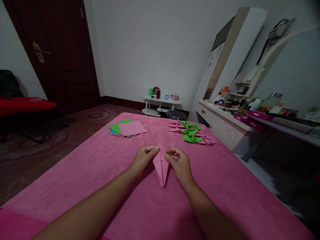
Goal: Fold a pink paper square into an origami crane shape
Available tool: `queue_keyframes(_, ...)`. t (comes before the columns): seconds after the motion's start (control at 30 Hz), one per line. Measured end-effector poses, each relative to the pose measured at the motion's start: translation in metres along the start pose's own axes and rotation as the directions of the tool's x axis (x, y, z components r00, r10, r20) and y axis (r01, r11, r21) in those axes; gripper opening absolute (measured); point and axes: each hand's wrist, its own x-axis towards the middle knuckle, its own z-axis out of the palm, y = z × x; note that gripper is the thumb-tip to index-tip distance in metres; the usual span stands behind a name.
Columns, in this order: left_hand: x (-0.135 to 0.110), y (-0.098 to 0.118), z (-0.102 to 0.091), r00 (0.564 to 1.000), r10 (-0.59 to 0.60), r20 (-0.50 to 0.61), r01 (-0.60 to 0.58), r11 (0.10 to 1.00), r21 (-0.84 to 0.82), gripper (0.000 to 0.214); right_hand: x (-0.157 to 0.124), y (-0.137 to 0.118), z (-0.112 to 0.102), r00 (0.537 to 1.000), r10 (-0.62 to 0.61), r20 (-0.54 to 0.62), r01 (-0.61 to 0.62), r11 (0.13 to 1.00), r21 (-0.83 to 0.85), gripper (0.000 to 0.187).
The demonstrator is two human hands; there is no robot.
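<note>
Between my hands is a pink folded origami paper (161,165), a narrow diamond with a centre slit and its split lower points towards me. My left hand (144,157) pinches its upper left edge between thumb and fingers. On the opposite edge, my right hand (179,162) grips the paper with thumb and curled fingers. Further off to the left lies a stack of square paper sheets (132,128), pink on top with green and blue below. Several folded paper cranes (191,135), green and pink, are grouped at the far right of the table.
A pink cloth covers the table (100,176). Beyond it stands a small white side table (150,97) with a plant and containers. To the right is a dressing table (220,116) crowded with bottles. A red chair (27,106) is at the left, near a dark door (57,50).
</note>
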Motion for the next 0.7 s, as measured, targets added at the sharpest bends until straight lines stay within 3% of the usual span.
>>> queue_keyframes(0.1, -0.001, -0.001, -0.001, 0.999, 0.026, -0.032, -0.026, 1.0, -0.006, 0.034, 0.0, 0.002, -0.001, 1.0, 0.0, 0.029, 0.0, 1.0, -0.006, 0.011)
queue_keyframes(0.27, 0.004, -0.002, -0.003, 0.983, 0.174, -0.055, -0.169, 0.982, 0.088, 0.022, 0.001, -0.003, -0.001, 0.999, -0.052, 0.016, 0.053, 0.998, -0.032, 0.007)
queue_keyframes(0.47, 0.005, 0.003, -0.001, 0.952, 0.305, -0.029, -0.296, 0.941, 0.165, 0.015, 0.0, -0.009, -0.001, 0.995, -0.095, -0.013, 0.095, 0.995, -0.024, 0.005)
queue_keyframes(0.57, 0.002, 0.005, 0.002, 0.971, 0.237, -0.039, -0.231, 0.966, 0.117, 0.017, 0.0, -0.009, 0.0, 0.997, -0.078, -0.017, 0.078, 0.997, 0.001, 0.006)
queue_keyframes(0.7, -0.003, 0.004, 0.006, 0.999, 0.028, 0.024, -0.025, 0.993, -0.118, 0.026, 0.0, -0.009, 0.002, 0.999, -0.045, -0.019, 0.045, 0.998, 0.036, 0.011)
